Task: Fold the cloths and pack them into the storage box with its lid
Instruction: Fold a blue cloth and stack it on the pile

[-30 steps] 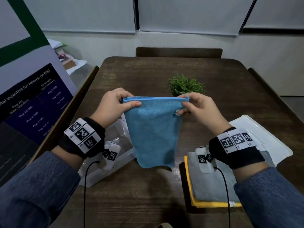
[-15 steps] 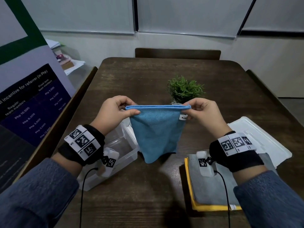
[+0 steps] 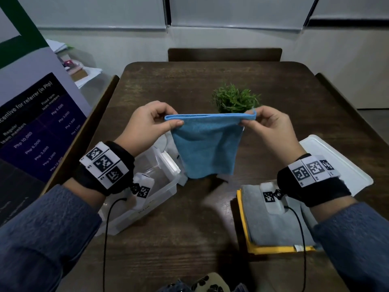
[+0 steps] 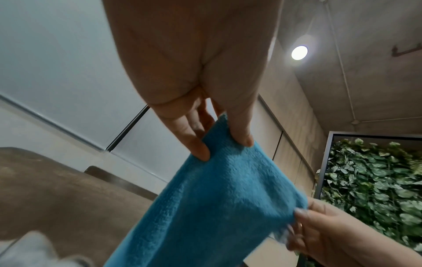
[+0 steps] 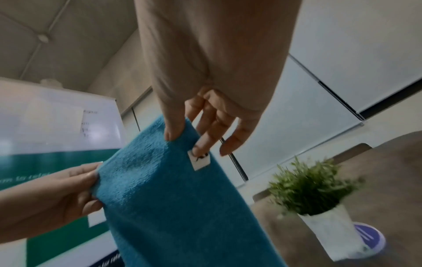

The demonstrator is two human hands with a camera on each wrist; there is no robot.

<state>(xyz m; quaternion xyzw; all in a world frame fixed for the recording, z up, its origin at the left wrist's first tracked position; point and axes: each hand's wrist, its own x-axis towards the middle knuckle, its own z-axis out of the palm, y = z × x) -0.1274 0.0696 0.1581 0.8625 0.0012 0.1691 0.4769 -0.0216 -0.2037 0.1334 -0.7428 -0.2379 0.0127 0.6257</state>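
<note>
Two hands hold one blue cloth (image 3: 207, 144) in the air above the dark wooden table (image 3: 210, 81), the largest item in view. On the table's left side stands the clear storage box (image 3: 147, 199), open-topped, with the left wrist above it. On the right side lies the white lid (image 3: 336, 163), flat, just behind a stack of cloths: a grey cloth (image 3: 273, 220) on top of a yellow cloth (image 3: 244, 224) whose edge shows along the left and front. The stack and the box are well apart, with bare table between them.

The blue cloth is doubled over, with its upper edge stretched level between the hands and its lower edge hanging free above the table, between box and stack. The left hand (image 3: 147, 127) pinches the upper left corner between thumb and fingers. The right hand (image 3: 271, 127) pinches the upper right corner the same way; the right wrist view shows a small white tag (image 5: 199, 160) on the cloth just below the fingertips there.

A small green plant (image 3: 234, 98) in a white pot stands on the table behind the cloth.
</note>
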